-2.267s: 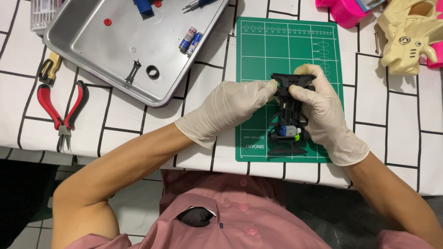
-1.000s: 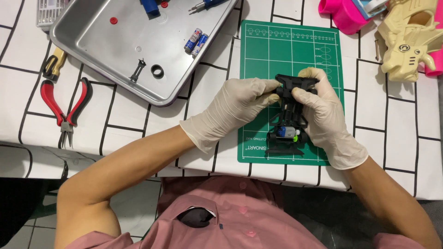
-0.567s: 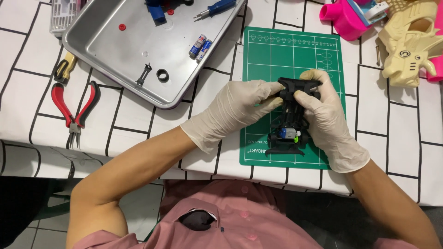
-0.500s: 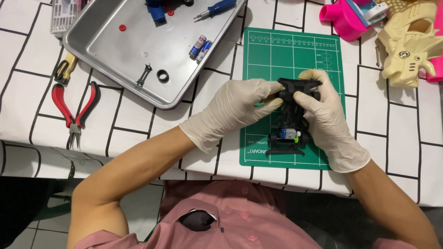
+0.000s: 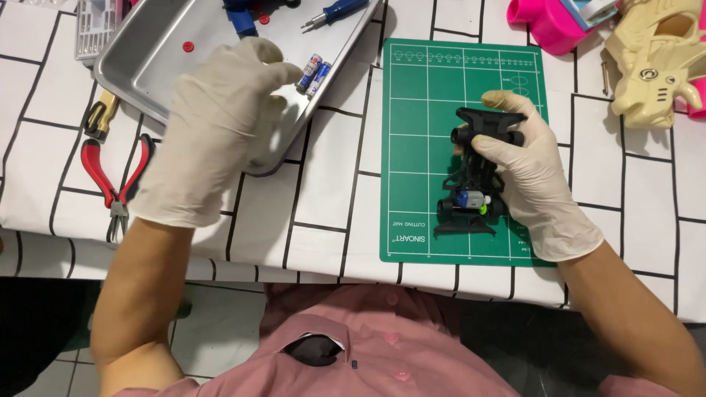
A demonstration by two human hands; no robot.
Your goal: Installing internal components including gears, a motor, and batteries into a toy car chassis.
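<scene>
Head view: right hand [image 5: 533, 176] grips toy car chassis [image 5: 474, 180]; left hand [image 5: 213, 125] apart.

Lighting is bright, even and overhead. My left hand [image 5: 213, 125] shows slight motion blur and casts a soft shadow on the metal tray [image 5: 140, 55]; elsewhere focus is sharp.

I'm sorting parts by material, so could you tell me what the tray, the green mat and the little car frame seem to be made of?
Tray: most likely metal, brushed grey with soft reflections and a rolled rim. Green mat: looks like matte rubbery plastic, flat with a printed white grid. Car frame, held by the right hand: apparently black moulded plastic with a dull sheen.
</scene>
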